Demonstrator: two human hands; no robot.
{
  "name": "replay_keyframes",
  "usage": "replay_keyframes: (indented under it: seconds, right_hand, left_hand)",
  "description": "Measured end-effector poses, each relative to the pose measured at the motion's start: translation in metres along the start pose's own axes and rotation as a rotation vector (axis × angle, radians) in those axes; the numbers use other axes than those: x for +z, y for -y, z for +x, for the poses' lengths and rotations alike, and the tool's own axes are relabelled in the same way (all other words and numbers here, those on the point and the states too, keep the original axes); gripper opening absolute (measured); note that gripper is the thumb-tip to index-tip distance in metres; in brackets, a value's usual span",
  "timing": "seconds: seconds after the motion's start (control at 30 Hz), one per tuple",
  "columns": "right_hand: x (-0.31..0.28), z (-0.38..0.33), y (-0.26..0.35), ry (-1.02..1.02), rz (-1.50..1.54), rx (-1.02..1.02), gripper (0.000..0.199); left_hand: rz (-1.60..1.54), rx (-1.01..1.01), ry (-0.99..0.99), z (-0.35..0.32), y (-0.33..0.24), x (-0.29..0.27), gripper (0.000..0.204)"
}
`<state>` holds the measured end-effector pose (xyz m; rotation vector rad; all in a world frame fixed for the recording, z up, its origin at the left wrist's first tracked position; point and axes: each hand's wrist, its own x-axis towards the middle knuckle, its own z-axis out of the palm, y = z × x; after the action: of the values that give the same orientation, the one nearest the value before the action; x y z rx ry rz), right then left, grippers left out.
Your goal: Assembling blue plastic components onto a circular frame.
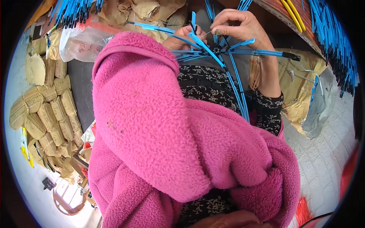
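Note:
At the top centre lies what looks like an umbrella frame [207,48], with blue ribs and black joints spreading out from a dark hub. My left hand [174,42] is closed by a rib at the hub's left, its fingertips pressed together around the rib's dark joint; ribs and pink fleece hide part of it. From the right, my right hand [247,31] reaches over the hub. Its thumb and forefinger pinch a thin wire [206,34], which runs toward my left fingertips. Several ribs trail down toward my lap and out to the right.
A bulky pink fleece garment [152,106] fills the middle. Blue rib bundles hang at the upper right [334,41] and upper left. Wrapped brown paper packs [47,114] are stacked at left, beside a clear plastic bag [81,43]. Red bristles [303,212] show at lower right.

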<state>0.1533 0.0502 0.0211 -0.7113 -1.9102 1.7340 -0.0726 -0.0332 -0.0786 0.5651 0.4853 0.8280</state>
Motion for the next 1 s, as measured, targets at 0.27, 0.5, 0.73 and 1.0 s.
replay_keyframes:
  seconds: [0.27,0.5,0.73,1.0]
  right_hand:
    - [-0.018,-0.002,0.001,-0.089,-0.012,0.122,0.009]
    - [-0.022,-0.002,-0.003,-0.194,0.032,0.102,0.011]
    - [-0.020,-0.005,-0.005,-0.191,0.080,0.175,0.008]
    - [-0.020,-0.008,-0.007,-0.200,0.037,0.172,0.008]
  left_hand:
    - [0.056,-0.025,-0.072,0.016,-0.031,0.034,0.027]
    - [0.102,-0.043,-0.163,0.019,-0.043,0.036,0.025]
    - [0.190,-0.134,-0.263,0.014,-0.050,0.049,0.021]
    - [0.118,-0.073,-0.117,0.013,-0.040,0.038,0.023]
